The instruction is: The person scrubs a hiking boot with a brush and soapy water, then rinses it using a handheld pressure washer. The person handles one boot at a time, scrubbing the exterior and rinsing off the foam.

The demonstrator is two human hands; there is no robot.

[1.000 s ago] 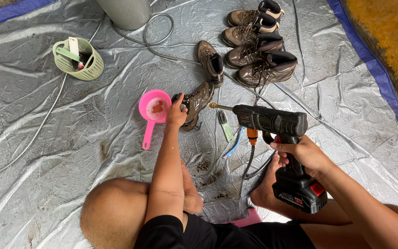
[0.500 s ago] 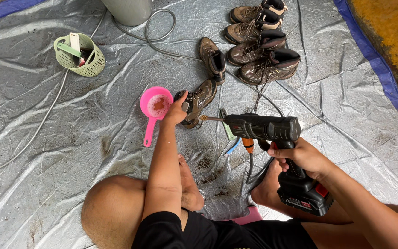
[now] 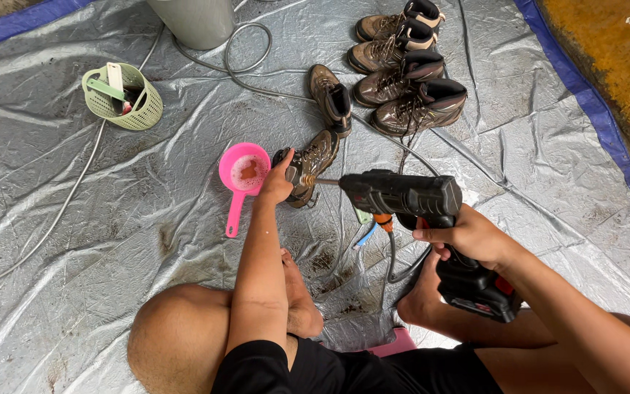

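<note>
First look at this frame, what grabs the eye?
Centre frame, the right hand grips a black pistol-shaped spray gun whose brass nozzle points at a muddy brown boot, steadied by the left hand. Just left of the boot lies a bright pink scoop on the grey tarp. Farther up, more brown boots cluster at upper right, and a pale green basket sits upper left.

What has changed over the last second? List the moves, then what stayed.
The right hand has swung the black spray gun left, bringing its brass nozzle close to the boot. The left hand still grips that boot. Pink scoop, green basket and other boots stayed put.
</note>
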